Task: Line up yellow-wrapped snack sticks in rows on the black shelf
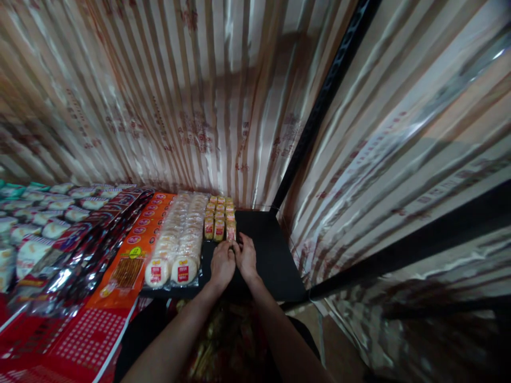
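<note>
Small yellow snack packets with red labels [219,226] stand in short rows on the black shelf [275,266]. At the front of the right-hand row, both my hands meet at one small yellow packet [231,232]. My left hand [222,264] is closed, its fingertips against the packet's near side. My right hand [246,259] is also closed on it from the right, fingers bent. The fingertips partly hide the packet's lower end. Just left of the packets lie two long rows of clear-wrapped round white crackers [182,270].
Orange snack bags [131,266], dark shiny packets [80,255] and white bags [50,229] fill the shelf's left side. A black upright post [315,122] rises at the back corner. Striped plastic-wrapped sheeting [223,106] covers the back and right sides.
</note>
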`<state>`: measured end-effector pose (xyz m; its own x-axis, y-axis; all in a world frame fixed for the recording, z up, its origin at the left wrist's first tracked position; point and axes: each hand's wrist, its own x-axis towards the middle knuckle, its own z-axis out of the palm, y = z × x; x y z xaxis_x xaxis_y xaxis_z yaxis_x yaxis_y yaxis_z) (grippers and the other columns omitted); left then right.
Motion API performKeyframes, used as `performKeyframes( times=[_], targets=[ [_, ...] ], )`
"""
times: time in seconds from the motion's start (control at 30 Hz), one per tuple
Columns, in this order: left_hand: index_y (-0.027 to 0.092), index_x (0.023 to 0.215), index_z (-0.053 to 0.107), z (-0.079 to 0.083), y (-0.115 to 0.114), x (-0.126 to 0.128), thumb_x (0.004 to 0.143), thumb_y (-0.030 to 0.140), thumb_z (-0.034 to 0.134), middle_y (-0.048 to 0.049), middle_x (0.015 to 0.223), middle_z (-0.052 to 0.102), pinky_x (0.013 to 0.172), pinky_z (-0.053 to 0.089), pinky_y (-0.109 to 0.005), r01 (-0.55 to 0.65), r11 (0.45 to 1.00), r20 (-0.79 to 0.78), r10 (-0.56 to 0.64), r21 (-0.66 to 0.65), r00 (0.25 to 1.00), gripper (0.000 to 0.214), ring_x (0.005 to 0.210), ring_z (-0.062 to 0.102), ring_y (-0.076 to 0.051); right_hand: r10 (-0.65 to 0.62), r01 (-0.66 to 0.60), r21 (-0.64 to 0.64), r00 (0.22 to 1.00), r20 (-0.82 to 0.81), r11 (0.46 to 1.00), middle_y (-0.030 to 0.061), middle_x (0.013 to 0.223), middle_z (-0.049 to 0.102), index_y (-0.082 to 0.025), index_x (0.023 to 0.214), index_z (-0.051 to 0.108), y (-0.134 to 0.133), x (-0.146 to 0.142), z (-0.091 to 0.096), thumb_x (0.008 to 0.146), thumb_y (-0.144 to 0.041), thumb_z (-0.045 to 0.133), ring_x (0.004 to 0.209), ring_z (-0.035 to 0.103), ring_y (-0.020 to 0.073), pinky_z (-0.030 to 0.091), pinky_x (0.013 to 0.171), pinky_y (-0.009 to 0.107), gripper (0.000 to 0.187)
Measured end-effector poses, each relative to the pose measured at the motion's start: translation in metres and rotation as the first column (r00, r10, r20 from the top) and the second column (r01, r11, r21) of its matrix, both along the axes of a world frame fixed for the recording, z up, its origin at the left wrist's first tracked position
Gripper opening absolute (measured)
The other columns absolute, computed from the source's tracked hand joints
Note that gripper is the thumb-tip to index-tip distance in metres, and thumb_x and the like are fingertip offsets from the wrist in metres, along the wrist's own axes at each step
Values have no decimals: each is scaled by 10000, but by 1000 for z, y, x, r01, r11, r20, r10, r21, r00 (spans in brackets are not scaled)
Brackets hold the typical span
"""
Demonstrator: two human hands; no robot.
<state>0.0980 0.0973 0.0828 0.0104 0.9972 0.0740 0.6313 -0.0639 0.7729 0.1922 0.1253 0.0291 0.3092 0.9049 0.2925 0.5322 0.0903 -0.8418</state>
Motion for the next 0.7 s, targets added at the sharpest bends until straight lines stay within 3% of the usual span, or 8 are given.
performKeyframes(
  times=[0.13, 0.3, 0.4, 0.5, 0.57, 0.63, 0.7],
  targets=[
    [149, 972, 631, -3, -25, -6, 790, 97, 379, -82, 1031, 638, 930, 426, -316, 13, 1000, 22, -13, 9, 1000, 315, 986, 572, -170, -13, 12, 31, 1000, 21, 999, 151, 1136, 545, -124, 1148, 565, -38, -7, 11, 822, -254, 431, 950, 580, 197, 507, 825, 337, 375],
    [176, 851, 633, -22, -76, -20, 749, 54, 366, -44, 876, 637, 826, 455, -277, 10, 996, 123, -22, 91, 992, 311, 861, 581, -142, -8, 8, 42, 1000, 1, 999, 118, 1050, 590, -150, 1087, 576, -97, -25, 14, 841, -221, 370, 921, 584, 182, 483, 841, 335, 328],
    [181, 843, 631, -36, -110, -33, 774, 74, 345, -44, 874, 638, 810, 455, -270, 38, 995, 164, -53, 94, 985, 313, 857, 578, -140, 47, -46, 39, 999, -16, 998, 97, 1002, 613, -172, 1030, 586, -132, -40, 2, 843, -189, 322, 915, 590, 167, 476, 842, 311, 323],
    [173, 887, 637, -54, -140, -52, 810, 113, 343, -67, 924, 642, 852, 438, -295, 47, 997, 3, -47, -65, 999, 309, 902, 575, -166, 112, -110, -105, 994, 11, 988, 95, 978, 635, -176, 977, 604, -163, -54, -20, 839, -191, 322, 935, 590, 176, 456, 873, 317, 314],
    [136, 979, 625, -69, -155, -66, 813, 127, 367, -117, 1028, 622, 919, 398, -328, -37, 981, -207, -4, -192, 978, 307, 1025, 539, -212, 180, -165, -275, 983, 32, 947, 108, 1003, 645, -173, 963, 617, -181, -63, -39, 826, -182, 347, 970, 588, 191, 436, 899, 329, 303],
    [92, 1085, 587, -84, -167, -79, 806, 112, 377, -160, 1126, 584, 970, 352, -351, -107, 947, -360, -10, -303, 933, 349, 1121, 490, -247, 286, -263, -470, 958, -22, 843, 112, 1010, 661, -168, 959, 631, -194, -71, -58, 762, -141, 433, 979, 595, 205, 426, 900, 327, 281],
    [81, 1193, 518, -98, -175, -89, 775, 71, 403, -163, 1212, 546, 1006, 313, -344, -120, 900, -411, -70, -419, 909, 433, 1177, 455, -248, 331, -349, -588, 933, -143, 729, 111, 911, 691, -153, 893, 653, -202, -79, -74, 661, -107, 523, 885, 627, 224, 450, 837, 323, 270]
  ],
)
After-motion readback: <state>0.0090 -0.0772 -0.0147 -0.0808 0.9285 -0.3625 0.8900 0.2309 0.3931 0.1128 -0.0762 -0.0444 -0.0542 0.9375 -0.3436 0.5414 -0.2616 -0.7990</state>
